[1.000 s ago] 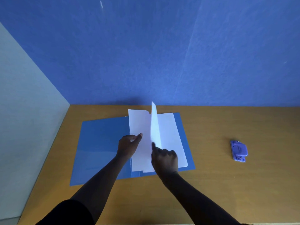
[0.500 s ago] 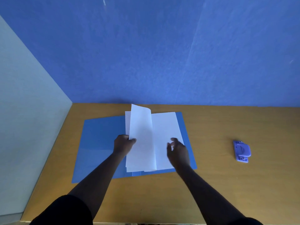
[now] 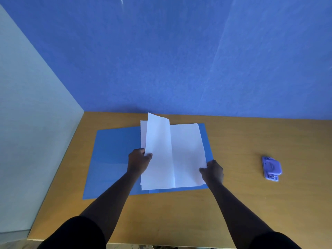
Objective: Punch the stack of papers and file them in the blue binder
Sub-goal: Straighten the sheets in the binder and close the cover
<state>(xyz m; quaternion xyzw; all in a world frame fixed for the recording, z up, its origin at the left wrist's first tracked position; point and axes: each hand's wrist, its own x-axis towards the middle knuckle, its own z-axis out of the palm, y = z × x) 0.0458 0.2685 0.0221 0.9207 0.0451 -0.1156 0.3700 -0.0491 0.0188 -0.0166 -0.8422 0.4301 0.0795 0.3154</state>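
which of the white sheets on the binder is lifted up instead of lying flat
The left sheet, pinched by the left hand: its top edge curls up off the blue binder. The right sheet, by the right hand, lies flat.

Light: soft, even, with a bluish cast.
Shadows: faint.
Sharpness: mildly soft throughout.
Distortion: wide-angle bending at the edges.

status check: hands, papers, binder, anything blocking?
Left hand pinching lifted white sheet; right hand gripping white paper stack edge. Stack lies on open blue binder. Purple hole punch off right, clear.
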